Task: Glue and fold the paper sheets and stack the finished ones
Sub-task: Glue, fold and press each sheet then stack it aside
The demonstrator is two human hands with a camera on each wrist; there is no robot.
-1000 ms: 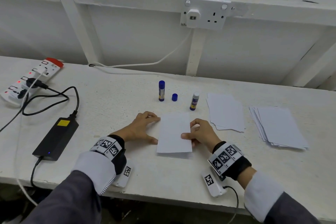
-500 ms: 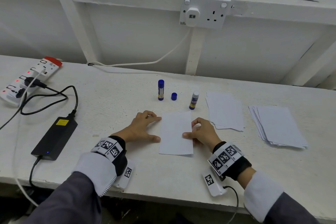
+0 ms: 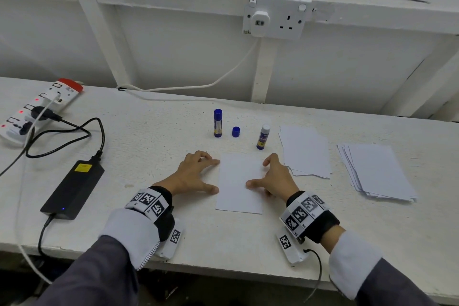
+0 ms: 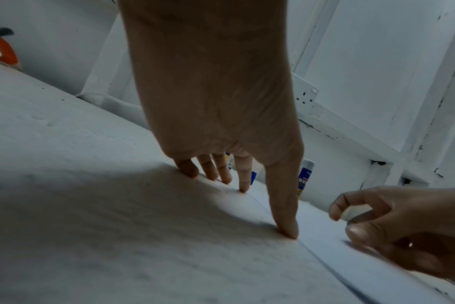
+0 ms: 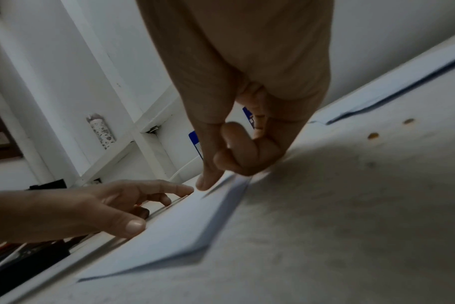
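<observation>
Head view: the folded white paper sheet lies near the surface's front edge; left hand spread at its left edge, right hand pressing its right edge.
Left wrist: fingertips straight, on the paper's edge.
Right wrist: fingers curled, holding nothing.
Progress: two white paper stacks toward the right edge; stacking this sheet remains.
</observation>
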